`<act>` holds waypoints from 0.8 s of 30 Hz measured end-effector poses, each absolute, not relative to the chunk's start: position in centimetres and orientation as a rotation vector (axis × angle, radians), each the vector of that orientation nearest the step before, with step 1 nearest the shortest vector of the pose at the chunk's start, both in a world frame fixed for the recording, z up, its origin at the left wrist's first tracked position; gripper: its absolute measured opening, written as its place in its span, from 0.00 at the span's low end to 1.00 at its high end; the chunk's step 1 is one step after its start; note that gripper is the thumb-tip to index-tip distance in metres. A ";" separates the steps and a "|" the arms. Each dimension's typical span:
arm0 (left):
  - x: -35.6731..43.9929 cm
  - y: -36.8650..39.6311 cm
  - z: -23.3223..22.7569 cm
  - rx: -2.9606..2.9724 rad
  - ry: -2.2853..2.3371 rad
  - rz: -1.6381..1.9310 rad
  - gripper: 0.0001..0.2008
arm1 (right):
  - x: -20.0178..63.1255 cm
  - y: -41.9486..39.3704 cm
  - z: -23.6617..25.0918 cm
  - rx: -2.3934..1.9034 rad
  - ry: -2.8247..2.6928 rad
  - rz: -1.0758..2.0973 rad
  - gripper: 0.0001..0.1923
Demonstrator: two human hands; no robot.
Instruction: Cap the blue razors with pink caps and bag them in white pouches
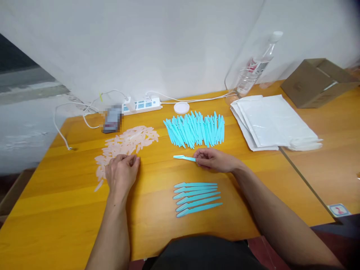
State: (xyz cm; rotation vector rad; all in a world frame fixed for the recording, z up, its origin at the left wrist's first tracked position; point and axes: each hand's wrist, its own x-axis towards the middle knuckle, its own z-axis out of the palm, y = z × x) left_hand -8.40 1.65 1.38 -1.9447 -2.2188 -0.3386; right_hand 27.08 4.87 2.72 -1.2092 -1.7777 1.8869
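Note:
My right hand (210,159) pinches a turquoise eyebrow razor (184,158) by its handle, the blade end pointing left. Over the near edge of a pile of small translucent pinkish blade covers (128,140) is my left hand (123,170), thumb and fingers pressed together; whatever they hold, if anything, is hidden. Several turquoise razors (198,197) lie in a spaced row nearer my body, heads to the left. Beyond my right hand, a heap of similar razors (194,129) is spread with the handles roughly upright in view.
At the back stand a white power strip (144,106) with cables, a round white lid (181,108) and a blurred dark device (112,119). To the right are white plastic bags (270,120), a clear bottle (254,71) and an open cardboard box (312,84). A wall borders the wooden table (70,202).

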 end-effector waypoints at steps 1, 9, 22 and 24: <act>-8.2 1.6 1.5 -1.969 -2.212 -0.318 0.15 | 27.1 4.9 2.6 -1.214 -1.801 1.853 0.13; -5.7 1.3 1.8 -2.319 -2.264 -0.769 0.20 | 26.8 4.7 2.3 -1.247 -1.899 1.722 0.10; -2.0 0.8 1.2 -2.213 -3.139 -1.994 0.23 | 26.7 4.7 2.8 -1.218 -1.884 1.732 0.11; -2.2 0.8 1.2 -2.222 -3.111 -1.997 0.23 | 26.8 4.7 2.8 -1.216 -1.891 1.737 0.11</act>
